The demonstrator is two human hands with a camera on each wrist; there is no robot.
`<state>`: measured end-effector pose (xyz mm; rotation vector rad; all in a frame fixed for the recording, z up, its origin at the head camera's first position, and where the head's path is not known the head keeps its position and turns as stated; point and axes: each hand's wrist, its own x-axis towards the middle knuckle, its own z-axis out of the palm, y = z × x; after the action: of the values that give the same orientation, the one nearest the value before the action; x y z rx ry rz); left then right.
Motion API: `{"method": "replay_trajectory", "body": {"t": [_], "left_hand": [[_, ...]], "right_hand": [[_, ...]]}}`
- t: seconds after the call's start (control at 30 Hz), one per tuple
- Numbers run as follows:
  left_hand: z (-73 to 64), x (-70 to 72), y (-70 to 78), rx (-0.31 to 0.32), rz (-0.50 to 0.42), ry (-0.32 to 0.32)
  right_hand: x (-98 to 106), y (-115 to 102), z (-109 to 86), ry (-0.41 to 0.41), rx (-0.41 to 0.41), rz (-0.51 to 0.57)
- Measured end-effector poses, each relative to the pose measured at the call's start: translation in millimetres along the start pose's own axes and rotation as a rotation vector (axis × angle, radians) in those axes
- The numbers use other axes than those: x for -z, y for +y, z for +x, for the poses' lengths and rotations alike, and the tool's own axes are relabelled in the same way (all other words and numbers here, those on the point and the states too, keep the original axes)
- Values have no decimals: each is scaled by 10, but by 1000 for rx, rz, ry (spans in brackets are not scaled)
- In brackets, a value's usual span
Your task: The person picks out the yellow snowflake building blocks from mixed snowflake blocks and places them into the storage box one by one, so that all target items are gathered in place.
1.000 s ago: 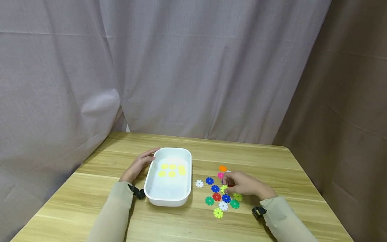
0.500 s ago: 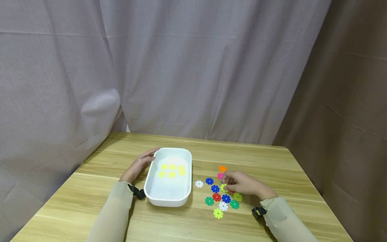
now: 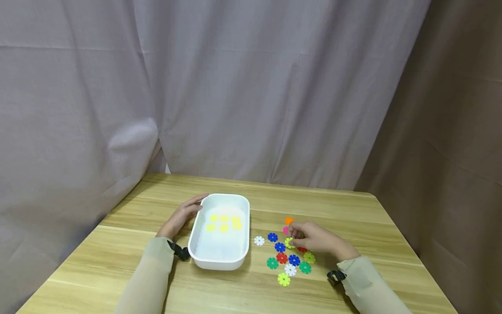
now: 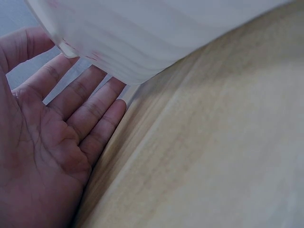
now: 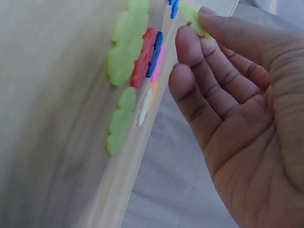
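My right hand [image 3: 313, 237] pinches a yellow-green plastic snowflake disc [image 3: 289, 243] between thumb and fingertips, just over a spread of similar discs. In the right wrist view the pinched disc [image 5: 194, 20] shows partly behind the thumb, and the other fingers curve loosely. Along the left side of a white rectangular tray [image 3: 219, 250] lies my left hand [image 3: 182, 218], its fingers extended against the outer wall. The left wrist view shows those fingers [image 4: 90, 107] under the tray's edge, near the table. Several pale yellow discs [image 3: 223, 227] lie flat inside the tray.
Discs on the wooden table [image 3: 235, 292] include a white one [image 3: 259, 240] near the tray, a blue one [image 3: 272, 237], a red one [image 3: 281, 258], a green one [image 3: 305, 267] and an orange one [image 3: 289, 221]. A grey curtain [image 3: 243, 109] hangs behind the table.
The right hand has lifted the yellow-green disc slightly off the spread, and a red disc below the hand shows more. The left hand stays at the tray. The head view has shifted a little.
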<state>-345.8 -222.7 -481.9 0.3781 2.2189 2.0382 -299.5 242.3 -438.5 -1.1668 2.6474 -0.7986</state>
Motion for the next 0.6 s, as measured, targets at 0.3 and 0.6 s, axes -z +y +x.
{"method": "replay_trajectory", "body": {"t": [0.3,0.6], "left_hand": [[-32,11,0,-9,8,-7],[-18,3,3,-14,14,-9]], "right_hand": [[13,-84,142,10,21,85],[32,-278,418,11,51,93]]}}
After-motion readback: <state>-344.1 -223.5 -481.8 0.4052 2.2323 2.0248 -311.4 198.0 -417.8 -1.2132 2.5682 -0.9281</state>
